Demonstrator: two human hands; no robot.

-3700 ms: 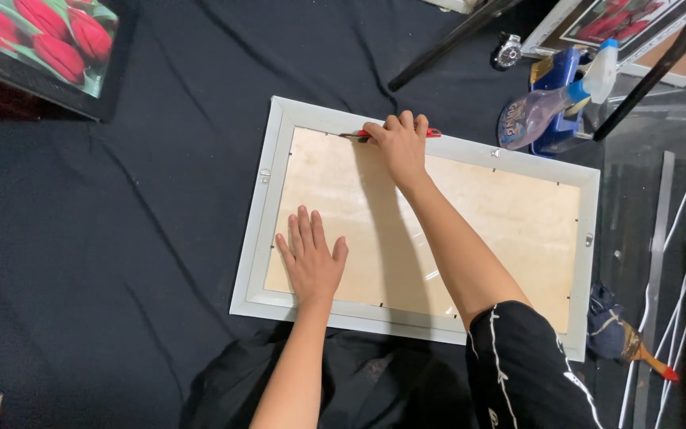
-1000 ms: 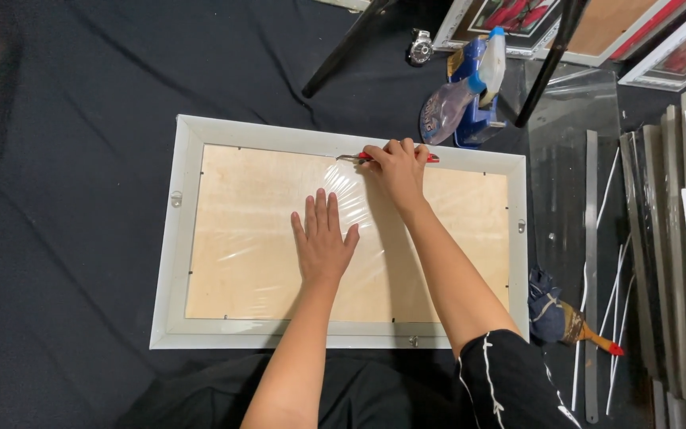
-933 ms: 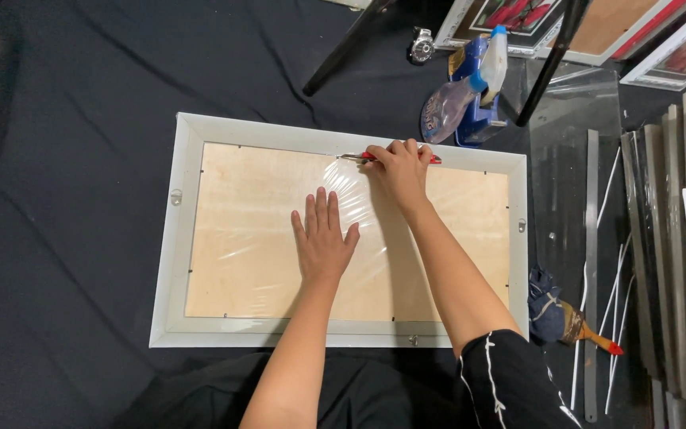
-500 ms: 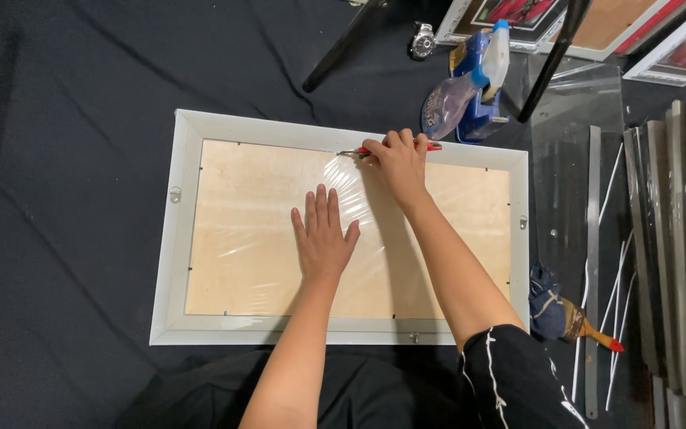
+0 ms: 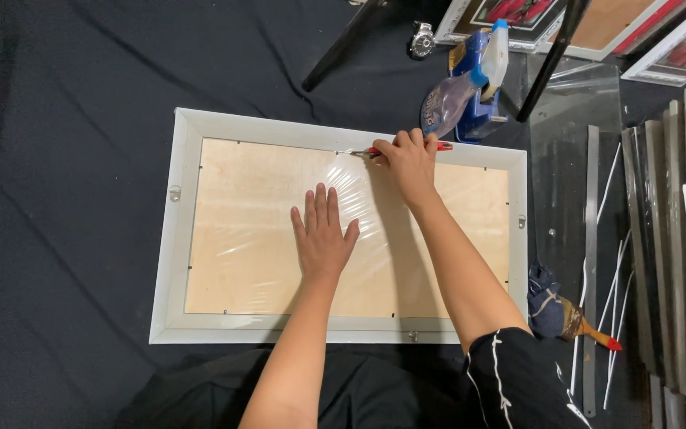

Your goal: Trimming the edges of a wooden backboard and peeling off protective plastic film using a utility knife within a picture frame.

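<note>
Overhead view of my two hands at work on a picture frame [image 5: 180, 238] lying face down on black cloth [image 5: 65, 262]. My right hand [image 5: 408, 159] is closed around a red-handled tool [image 5: 375, 151] at the frame's far inner edge; my fingers hide most of the tool, so only a short metal tip to the left and a red end to the right show, and its kind cannot be made out. My left hand [image 5: 323, 234] lies flat, fingers spread and empty, on the clear film [image 5: 359, 199] covering the pale backing board [image 5: 248, 230]; the film is wrinkled near both hands, and its outline elsewhere is hard to trace. The frame's near rail runs just beside my lap. Beyond the far rail, a blue spray bottle [image 5: 470, 87] stands near my right hand. To the right, a brush [image 5: 569, 318] rests just off the frame's corner, beside a metal ruler [image 5: 591, 262] and stacked frames [image 5: 676, 238] cut off by the picture edge. Bare cloth extends left of the frame.
</note>
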